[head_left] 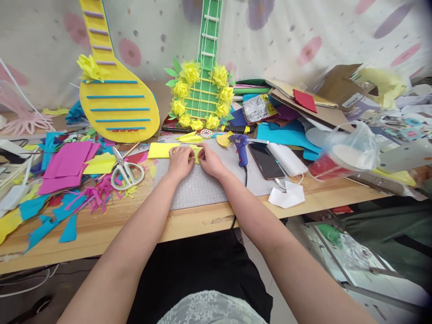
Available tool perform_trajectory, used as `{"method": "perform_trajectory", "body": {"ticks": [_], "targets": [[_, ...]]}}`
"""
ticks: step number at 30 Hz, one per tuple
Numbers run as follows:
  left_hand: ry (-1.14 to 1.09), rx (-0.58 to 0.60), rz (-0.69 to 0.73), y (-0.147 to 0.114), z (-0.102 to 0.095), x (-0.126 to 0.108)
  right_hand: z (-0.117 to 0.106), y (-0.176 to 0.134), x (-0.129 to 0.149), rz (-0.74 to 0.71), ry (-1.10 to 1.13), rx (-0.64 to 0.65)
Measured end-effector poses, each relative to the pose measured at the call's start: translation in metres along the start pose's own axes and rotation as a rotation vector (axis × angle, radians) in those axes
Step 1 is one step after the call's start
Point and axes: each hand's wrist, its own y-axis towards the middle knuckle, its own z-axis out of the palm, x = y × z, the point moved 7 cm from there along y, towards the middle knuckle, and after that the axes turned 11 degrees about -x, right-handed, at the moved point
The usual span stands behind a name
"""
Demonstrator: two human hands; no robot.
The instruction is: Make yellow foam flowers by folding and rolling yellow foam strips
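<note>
Tight Fingerwork on the Yellow Paper (160,150)

Nearest us, the wooden table (189,220) shows its front edge across the middle of the frame, and just beyond lies the grey mat (202,189). Scissors (126,175) rest left of centre, a phone (266,160) right of centre. And here's the action, dead centre: the paper lies at the mat's far left part, partly covered by the left hand (181,161), its fingers curled together and looking clamped on it. The right hand (209,160) works just beside, thumb and forefinger apparently pinching the paper's right end. For a neat job, I'd say: light, even pinches, because a hard squeeze could crease it. The glue gun (240,150) lies close by on the right; best keep fingertips clear of its tip in case it's hot. At the back, upper centre, stands a green guitar shape (204,96) ringed with yellow flowers (191,73); upper left, a yellow one (118,103).
</note>
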Motion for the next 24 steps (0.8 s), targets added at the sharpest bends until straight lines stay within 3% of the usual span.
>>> {"method": "perform_trajectory", "body": {"ticks": [24], "targets": [[0.055, -0.032, -0.035, -0.0053, 0.0003, 0.0028, -0.0008, -0.0013, 0.0015, -0.005, -0.018, 0.009]]}}
